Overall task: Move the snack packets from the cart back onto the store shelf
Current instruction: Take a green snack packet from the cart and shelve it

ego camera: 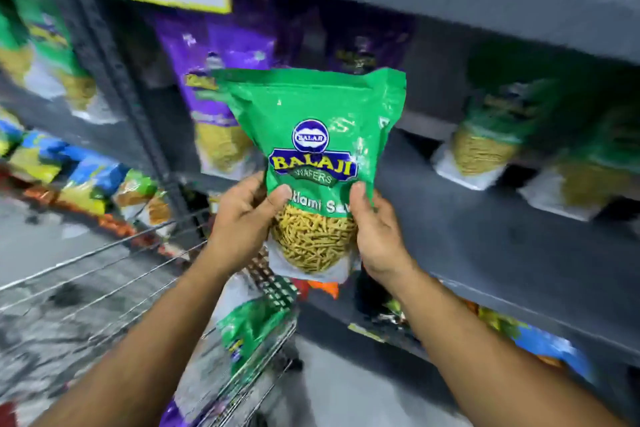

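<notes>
Both hands are gripping one green plastic Balaji snack packet (313,163) upright in front of the grey metal store shelf (485,218): left hand (242,218) is clamping its lower left edge, right hand (375,236) its lower right. The packet's clear window is showing thin yellow sev sticks. Below, the wire shopping cart (104,274) is holding another green snack packet (254,326). Similar green packets (491,135) are standing on the shelf to the right, purple packets (221,80) behind.

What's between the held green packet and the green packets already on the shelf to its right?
In the head view, only bare grey shelf separates the held green Balaji packet from the shelved green packets.
</notes>
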A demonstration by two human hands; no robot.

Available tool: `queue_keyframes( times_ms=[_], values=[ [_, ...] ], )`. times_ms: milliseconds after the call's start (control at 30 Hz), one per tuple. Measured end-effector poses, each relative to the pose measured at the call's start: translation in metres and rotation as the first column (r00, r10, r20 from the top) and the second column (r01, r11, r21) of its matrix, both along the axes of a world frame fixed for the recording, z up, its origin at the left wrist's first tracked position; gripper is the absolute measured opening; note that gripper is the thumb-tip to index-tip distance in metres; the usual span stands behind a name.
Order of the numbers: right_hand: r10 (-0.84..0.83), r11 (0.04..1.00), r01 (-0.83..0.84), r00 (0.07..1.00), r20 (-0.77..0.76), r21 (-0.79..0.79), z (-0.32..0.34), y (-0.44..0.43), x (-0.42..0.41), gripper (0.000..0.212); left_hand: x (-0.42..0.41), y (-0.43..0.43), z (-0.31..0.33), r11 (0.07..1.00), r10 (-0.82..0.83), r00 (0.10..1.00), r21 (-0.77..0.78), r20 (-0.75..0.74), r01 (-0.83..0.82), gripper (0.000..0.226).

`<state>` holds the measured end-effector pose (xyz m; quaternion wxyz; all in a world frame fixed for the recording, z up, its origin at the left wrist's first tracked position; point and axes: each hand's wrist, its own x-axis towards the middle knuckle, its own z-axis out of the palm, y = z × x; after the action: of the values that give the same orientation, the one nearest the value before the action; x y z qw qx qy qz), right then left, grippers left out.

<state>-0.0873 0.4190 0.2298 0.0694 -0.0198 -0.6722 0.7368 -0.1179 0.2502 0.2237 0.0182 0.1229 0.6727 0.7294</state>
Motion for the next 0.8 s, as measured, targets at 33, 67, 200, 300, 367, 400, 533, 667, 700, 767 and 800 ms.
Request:
queue_keyframes(
  times_ms=[33,67,200,300,367,400,533,667,700,767,800],
  values=[
    [-0.047,0.999,0.047,0.999,-0.012,-0.004,0.008,0.021,0.006,0.044,-0.001,0.022,0.007,0.999,-0.036,0.999,0.013,-0.018,0.037,0.027],
    [-0.106,0.994,0.105,0.994,-0.037,-0.018,0.015,0.047,0.015,0.040,-0.001,0.050,0.013,0.997,-0.072,0.997,0.019,-0.037,0.073,0.027],
    [-0.238,0.971,0.234,0.966,-0.098,-0.047,0.027,0.128,0.048,0.019,0.010,0.142,0.024,0.979,-0.190,0.976,0.056,-0.102,0.196,0.025],
    [-0.323,0.946,0.319,0.938,-0.123,-0.051,0.029,0.183,0.072,0.022,0.020,0.206,0.023,0.966,-0.237,0.966,0.081,-0.103,0.246,0.019],
    [-0.392,0.920,0.389,0.908,-0.146,-0.048,0.026,0.222,0.091,0.026,0.032,0.252,0.019,0.952,-0.285,0.953,0.083,-0.101,0.293,0.018],
    [-0.428,0.903,0.426,0.889,-0.159,-0.048,0.023,0.244,0.102,0.027,0.040,0.278,0.016,0.943,-0.312,0.945,0.086,-0.093,0.320,0.018],
    [-0.537,0.841,0.537,0.819,-0.203,-0.057,0.010,0.312,0.131,0.023,0.066,0.359,0.003,0.922,-0.373,0.927,0.096,-0.034,0.374,0.020],
    [-0.646,0.752,0.659,0.743,-0.172,0.021,-0.005,0.369,0.151,0.042,0.091,0.427,-0.009,0.932,-0.356,0.934,0.058,-0.029,0.357,0.042],
    [-0.686,0.712,0.699,0.712,-0.152,0.059,-0.011,0.379,0.154,0.053,0.096,0.440,-0.014,0.937,-0.345,0.938,0.043,-0.022,0.346,0.049],
    [-0.730,0.653,0.745,0.667,-0.147,0.139,-0.023,0.400,0.158,0.071,0.105,0.463,-0.026,0.949,-0.315,0.949,0.016,-0.003,0.315,0.053],
    [-0.726,0.652,0.742,0.670,-0.152,0.158,-0.029,0.407,0.159,0.078,0.108,0.470,-0.031,0.953,-0.302,0.953,0.000,0.004,0.302,0.053]
  ],
)
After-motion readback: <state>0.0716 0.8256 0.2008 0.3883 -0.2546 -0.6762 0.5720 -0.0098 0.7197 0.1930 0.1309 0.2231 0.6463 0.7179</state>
